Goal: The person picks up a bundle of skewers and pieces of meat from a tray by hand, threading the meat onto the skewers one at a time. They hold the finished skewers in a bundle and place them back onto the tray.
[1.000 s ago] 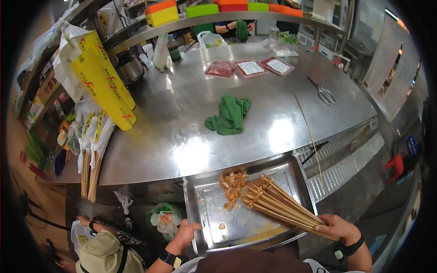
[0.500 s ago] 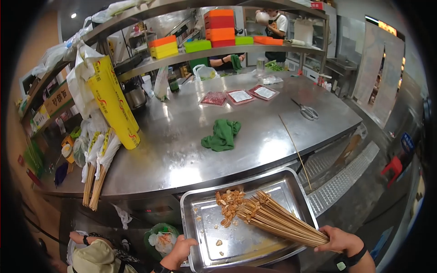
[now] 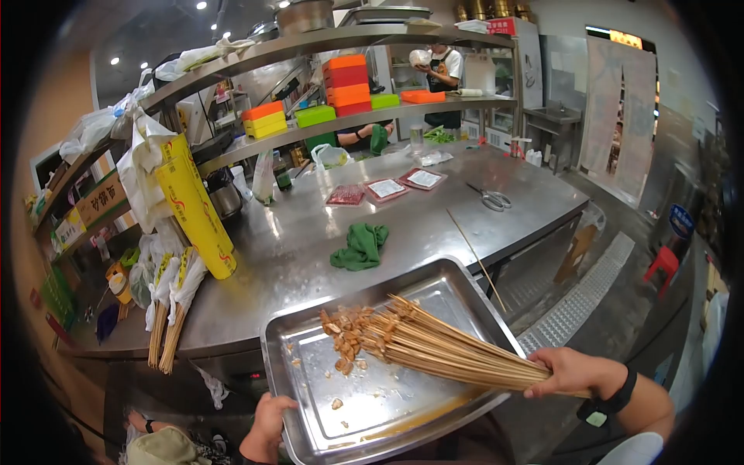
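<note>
A shallow metal tray (image 3: 291, 387) hangs over the near edge of the steel table. My left hand (image 3: 266, 428) grips its left rim, thumb on top. My right hand (image 3: 572, 374) is closed around the bare ends of a thick bundle of bamboo skewers (image 3: 457, 354), which slants across the tray's right rim. At the other end, brown chunks of food (image 3: 346, 335), perhaps meat, cluster on the skewer tips inside the tray. A few loose bits (image 3: 336, 404) and some brownish liquid lie on the tray bottom.
On the steel table (image 3: 279, 256) are a green cloth (image 3: 359, 246), one long skewer (image 3: 474, 258), scissors (image 3: 490, 199) and flat red packs (image 3: 386, 189). Wrapped skewer bundles (image 3: 172, 310) and a yellow roll (image 3: 198, 213) stand left. A person in a cap (image 3: 163, 447) is low at left; others work behind the shelf.
The tray has moved left and up in view, farther over the table edge, with both hands and the skewer bundle. The camera view has shifted too. Both holds stay the same.
</note>
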Available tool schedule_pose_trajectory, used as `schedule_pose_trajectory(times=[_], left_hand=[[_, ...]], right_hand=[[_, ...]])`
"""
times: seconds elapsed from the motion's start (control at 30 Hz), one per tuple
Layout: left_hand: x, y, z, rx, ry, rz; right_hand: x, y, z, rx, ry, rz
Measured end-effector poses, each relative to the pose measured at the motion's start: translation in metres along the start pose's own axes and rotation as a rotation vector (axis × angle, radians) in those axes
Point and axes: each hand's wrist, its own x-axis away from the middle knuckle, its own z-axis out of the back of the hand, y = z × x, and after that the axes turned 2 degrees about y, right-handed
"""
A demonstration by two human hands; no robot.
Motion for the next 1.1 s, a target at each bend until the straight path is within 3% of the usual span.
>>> schedule_pose_trajectory(times=[0.1, 0.13, 0.37, 0.43, 0.53, 0.7, 0.83, 0.9, 0.93, 0.97, 1.03, 1.1], left_hand=[[-0.009, 0.027, -0.006, -0.010, 0.026, -0.020], [-0.005, 0.039, -0.018, -0.045, 0.124, -0.046], [-0.079, 0.054, -0.002, 0.015, 0.039, 0.054], [-0.103, 0.058, 0.002, 0.003, -0.034, 0.030], [-0.128, 0.075, -0.007, -0.043, 0.040, -0.067], [-0.219, 0.067, 0.033, -0.767, 0.297, -0.456], [-0.224, 0.081, 0.024, -0.879, 0.386, -0.415], [-0.219, 0.078, 0.026, -0.382, 0.282, -0.555], [-0.246, 0.055, 0.064, -0.240, 0.244, -0.518], [-0.231, 0.053, 0.064, -0.274, 0.247, -0.479], [-0.188, 0.050, 0.049, -0.075, 0.452, -0.624], [-0.180, 0.034, 0.072, -0.174, 0.454, -0.646]], right_hand=[[-0.031, -0.010, 0.015, -0.065, -0.103, -0.026], [-0.043, -0.010, 0.018, -0.064, -0.091, -0.020], [-0.123, -0.024, 0.037, 0.149, -0.163, 0.011], [-0.147, -0.025, 0.043, 0.119, -0.186, 0.011], [-0.194, -0.021, 0.044, 0.074, -0.189, 0.037], [-0.253, -0.048, 0.056, 0.170, -0.179, 0.091], [-0.290, -0.066, 0.064, 0.194, -0.163, 0.143], [-0.290, -0.073, 0.070, 0.164, -0.160, 0.132], [-0.290, -0.064, 0.074, 0.301, -0.034, 0.232], [-0.277, -0.064, 0.087, 0.214, -0.019, 0.174], [-0.252, -0.044, 0.122, 0.002, 0.129, 0.280], [-0.223, -0.013, 0.145, -0.262, 0.392, 0.207]])
